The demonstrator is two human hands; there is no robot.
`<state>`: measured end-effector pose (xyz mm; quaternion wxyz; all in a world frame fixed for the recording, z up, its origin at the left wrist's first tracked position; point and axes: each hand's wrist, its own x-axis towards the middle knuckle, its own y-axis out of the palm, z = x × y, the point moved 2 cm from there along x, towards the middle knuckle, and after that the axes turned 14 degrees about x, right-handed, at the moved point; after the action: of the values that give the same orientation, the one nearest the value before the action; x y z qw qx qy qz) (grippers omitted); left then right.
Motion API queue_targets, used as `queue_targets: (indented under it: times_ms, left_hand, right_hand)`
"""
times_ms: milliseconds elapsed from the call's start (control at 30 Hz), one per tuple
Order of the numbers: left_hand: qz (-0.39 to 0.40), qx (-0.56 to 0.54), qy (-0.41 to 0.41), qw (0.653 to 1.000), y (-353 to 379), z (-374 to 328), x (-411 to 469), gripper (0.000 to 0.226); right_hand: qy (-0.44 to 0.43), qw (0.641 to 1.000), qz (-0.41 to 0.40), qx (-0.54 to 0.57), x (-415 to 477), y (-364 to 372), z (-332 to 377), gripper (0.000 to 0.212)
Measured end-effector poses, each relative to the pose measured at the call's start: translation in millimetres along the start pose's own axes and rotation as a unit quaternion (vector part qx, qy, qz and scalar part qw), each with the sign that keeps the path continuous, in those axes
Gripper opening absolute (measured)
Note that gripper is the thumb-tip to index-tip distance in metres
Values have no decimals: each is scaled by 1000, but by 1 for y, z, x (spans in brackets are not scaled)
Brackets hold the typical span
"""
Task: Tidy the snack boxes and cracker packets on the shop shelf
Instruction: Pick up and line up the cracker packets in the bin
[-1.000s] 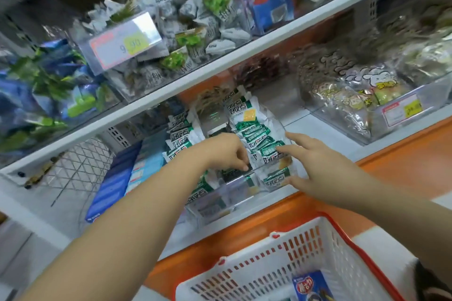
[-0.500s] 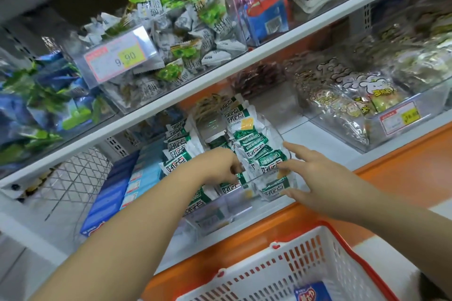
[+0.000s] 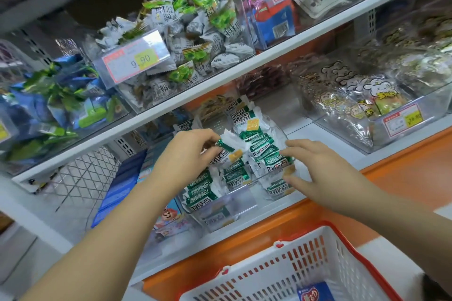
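Note:
A clear plastic bin on the lower shelf holds several green-and-white cracker packets. My left hand pinches one cracker packet and holds it lifted above the left row. My right hand rests with straight fingers against the right row of packets, thumb low at the bin's front corner. Blue snack boxes lie flat to the left of the bin, and a cartoon-printed box stands beside its front.
The upper shelf carries clear bins of wrapped sweets with price tags. Another clear bin of snack bags sits to the right. A white basket with red rim hangs below, a blue packet inside. An orange ledge runs under the shelf.
My left hand has risen out of the bin with one cracker packet pinched in its fingers. My right hand has stayed against the right row of packets.

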<state>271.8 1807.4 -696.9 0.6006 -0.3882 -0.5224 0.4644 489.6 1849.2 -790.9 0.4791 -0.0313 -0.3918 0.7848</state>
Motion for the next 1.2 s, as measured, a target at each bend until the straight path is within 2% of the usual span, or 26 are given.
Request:
queue_targets:
  times_ms: [67,167,267,333,433,533,600,700,833,900,967,1033,1133,1200]
  left_hand:
    - [-20,-61,7,998,-8,-13,-12,11]
    - [-1,-122,58,991,-12,-35,-27,13]
    - [-3,-137,101,985,-14,-50,-33,15]
    - [-25,-156,99,983,-16,-53,-36,20]
    - [-33,-245,27,969,-10,-48,-40,30]
    - [14,-391,-66,918,6,-48,-44,27]
    - [17,-452,-101,886,17,-51,-47,19]
    - [4,-471,-126,873,21,-54,-48,5]
    - [22,-519,-129,845,18,-54,-46,31]
    - [34,-539,-140,830,17,-54,-46,31]
    - [39,-559,-155,814,16,-55,-46,16]
    - [42,-575,-175,798,15,-56,-45,8]
    - [69,-635,-216,738,12,-56,-42,12]
    - [85,-671,-243,695,12,-53,-40,11]
  right_hand:
    - [-17,995,-49,90,1,-4,11,52]
    - [-18,970,-72,230,0,-8,29,51]
    - [-25,948,-65,310,-4,-11,39,23]
    - [-28,930,-53,362,-5,-14,41,12]
    - [-2,896,-72,437,-4,-20,35,7]
    - [38,864,-89,494,-4,-25,29,5]
    - [62,839,-88,533,-5,-24,27,7]
    - [107,793,-85,594,-3,-16,24,7]
    - [161,716,-62,677,-1,-10,24,17]
    - [178,691,-57,698,-1,-8,25,11]
    - [192,689,-56,696,-1,-6,24,10]
    - [203,713,-54,669,1,-7,22,20]
    - [216,734,-44,643,0,-10,22,39]
    - [223,731,-27,644,-1,-11,22,33]
